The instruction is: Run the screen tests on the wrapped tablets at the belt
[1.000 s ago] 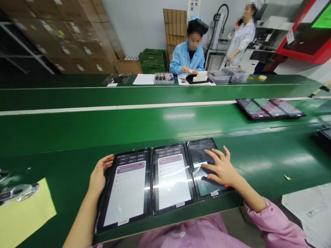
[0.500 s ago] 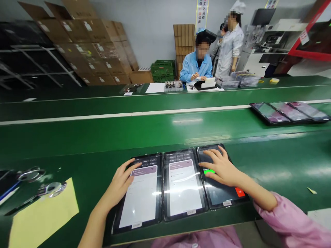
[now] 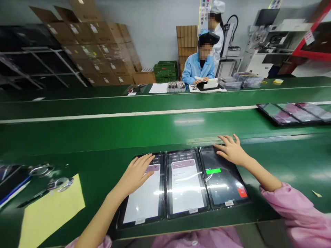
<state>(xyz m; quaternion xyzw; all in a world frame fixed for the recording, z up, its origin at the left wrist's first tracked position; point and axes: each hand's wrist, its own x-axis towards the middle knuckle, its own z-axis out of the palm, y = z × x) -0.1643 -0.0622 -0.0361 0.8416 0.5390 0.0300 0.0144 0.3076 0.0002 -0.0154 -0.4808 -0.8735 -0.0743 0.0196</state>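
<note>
Three tablets lie side by side on the green bench. My left hand (image 3: 138, 172) is over the upper part of the left tablet (image 3: 144, 203), fingers stretched toward its top edge. A mostly white page with a purple banner shows on that screen and on the middle tablet (image 3: 187, 193). At the right, the tablet (image 3: 222, 189) has a dark screen with a green bar and a red square. My right hand (image 3: 230, 150) is at its upper right corner, fingers spread and holding nothing. Whether the fingertips touch the glass I cannot tell.
Yellow paper (image 3: 54, 213), a ring-shaped metal item (image 3: 63, 184) and pens (image 3: 15, 191) lie at left. More tablets (image 3: 287, 113) rest on the green surface at far right. Across it a person in blue (image 3: 199, 69) sits; another in white (image 3: 219, 38) stands behind. Cartons (image 3: 103, 51) are stacked behind.
My right hand has moved up and right, from over the dark screen to its top corner. My left hand has shifted right and up across the left tablet. The standing person has moved left.
</note>
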